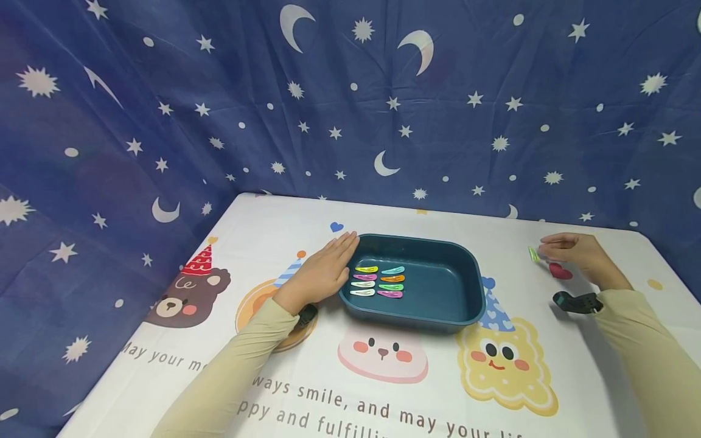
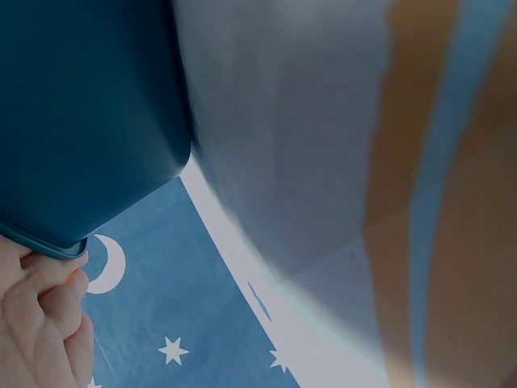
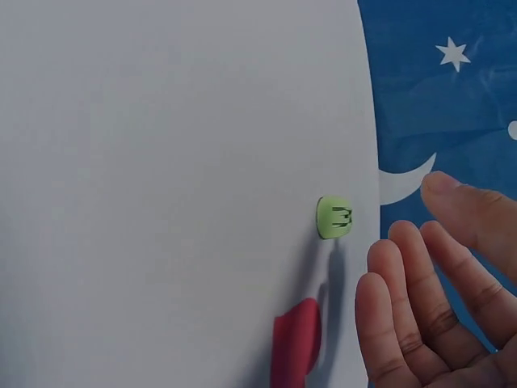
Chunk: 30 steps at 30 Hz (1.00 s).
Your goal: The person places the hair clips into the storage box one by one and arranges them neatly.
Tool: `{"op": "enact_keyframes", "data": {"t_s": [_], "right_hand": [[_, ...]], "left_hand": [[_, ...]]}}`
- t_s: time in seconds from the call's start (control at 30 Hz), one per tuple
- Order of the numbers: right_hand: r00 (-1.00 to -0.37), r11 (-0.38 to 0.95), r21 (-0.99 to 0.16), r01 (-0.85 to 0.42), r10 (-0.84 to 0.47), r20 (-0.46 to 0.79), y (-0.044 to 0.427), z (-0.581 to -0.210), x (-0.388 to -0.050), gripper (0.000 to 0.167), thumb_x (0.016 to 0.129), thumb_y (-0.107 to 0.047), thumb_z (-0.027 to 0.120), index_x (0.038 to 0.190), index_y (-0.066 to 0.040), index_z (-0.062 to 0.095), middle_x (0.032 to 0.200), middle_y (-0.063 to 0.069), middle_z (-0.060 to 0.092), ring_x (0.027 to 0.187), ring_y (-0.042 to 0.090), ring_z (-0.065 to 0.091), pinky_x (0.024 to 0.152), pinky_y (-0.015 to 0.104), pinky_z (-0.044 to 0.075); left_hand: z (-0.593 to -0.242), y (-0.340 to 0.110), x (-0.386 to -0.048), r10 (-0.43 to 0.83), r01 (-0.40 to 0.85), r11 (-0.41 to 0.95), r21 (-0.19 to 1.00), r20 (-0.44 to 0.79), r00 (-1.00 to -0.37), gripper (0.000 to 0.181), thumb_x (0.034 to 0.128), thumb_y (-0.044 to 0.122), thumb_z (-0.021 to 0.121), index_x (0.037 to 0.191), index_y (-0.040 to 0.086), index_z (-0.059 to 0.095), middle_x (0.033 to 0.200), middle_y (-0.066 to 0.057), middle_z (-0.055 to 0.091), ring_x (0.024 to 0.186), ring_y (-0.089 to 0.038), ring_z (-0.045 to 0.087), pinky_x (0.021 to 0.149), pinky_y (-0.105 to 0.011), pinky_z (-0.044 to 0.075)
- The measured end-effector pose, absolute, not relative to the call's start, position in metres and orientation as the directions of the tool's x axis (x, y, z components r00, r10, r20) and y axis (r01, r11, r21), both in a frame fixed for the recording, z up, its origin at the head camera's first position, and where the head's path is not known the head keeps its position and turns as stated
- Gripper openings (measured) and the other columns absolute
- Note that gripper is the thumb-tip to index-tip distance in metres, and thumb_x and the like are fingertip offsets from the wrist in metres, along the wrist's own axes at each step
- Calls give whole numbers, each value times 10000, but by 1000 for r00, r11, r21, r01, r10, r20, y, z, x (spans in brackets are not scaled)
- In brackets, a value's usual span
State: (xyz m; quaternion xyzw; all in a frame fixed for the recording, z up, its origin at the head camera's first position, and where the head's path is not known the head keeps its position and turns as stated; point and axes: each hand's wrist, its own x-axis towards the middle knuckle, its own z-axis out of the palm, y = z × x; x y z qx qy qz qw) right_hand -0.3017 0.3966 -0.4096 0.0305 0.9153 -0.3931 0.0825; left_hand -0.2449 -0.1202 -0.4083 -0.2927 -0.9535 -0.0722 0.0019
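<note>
A dark teal plastic basin stands on the table. Snap hair clips in yellow, purple, white, blue, orange and green lie inside its left half in two columns. My left hand rests against the basin's left end, fingers fairly straight along the rim; in the left wrist view, fingers touch under the rim's corner. Far right, my right hand is beside a light green hair clip. The right wrist view has this clip apart from the loosely bent fingers; whether it touches the table I cannot tell.
A white cloth with printed cartoon figures and lettering covers the table. Behind and to the left hangs a dark blue curtain with moons and stars. A black wrist device sits at my right cuff.
</note>
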Motion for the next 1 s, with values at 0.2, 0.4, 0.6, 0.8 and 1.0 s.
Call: {"op": "enact_keyframes", "data": {"t_s": [0.2,0.4,0.6,0.8,1.0], "right_hand": [[-980,679,-722,135,-16,-198,397,-413,-304,630,836,-325,694,1246,100,477,726,-306,559,714,-109,575,649,115,475],[-972,727,-665,171,14,-235,396,-414,-306,681,820,-348,693,1283,91,455,801,-236,592,722,-108,518,811,331,500],[-962,739,-639,214,47,-268,394,-415,-309,741,807,-423,687,1295,79,445,925,-28,678,1067,330,536,984,631,359],[-962,730,-644,229,68,-265,392,-419,-313,716,766,-372,737,1272,63,480,854,-109,687,856,78,584,1001,586,386],[-967,732,-644,222,80,-243,391,-423,-318,603,753,-258,751,1215,65,536,761,-182,663,652,-113,517,707,241,522]], "left_hand": [[-409,-120,-245,560,561,816,141,52,-827,623,963,208,379,1511,58,124,1593,-71,124,1480,-194,94,1213,-332,128],[-408,-120,-245,559,560,817,139,48,-828,623,964,213,380,1511,59,124,1592,-72,126,1480,-195,93,1213,-329,124],[-407,-120,-244,560,560,816,140,48,-827,620,965,209,374,1511,54,126,1592,-79,128,1480,-198,94,1213,-332,126],[-408,-121,-245,563,564,814,140,53,-825,617,964,202,376,1509,48,131,1590,-83,133,1479,-202,98,1213,-333,129],[-407,-120,-245,560,560,817,139,45,-827,622,965,210,376,1511,56,120,1592,-76,123,1480,-196,89,1213,-329,123]]}}
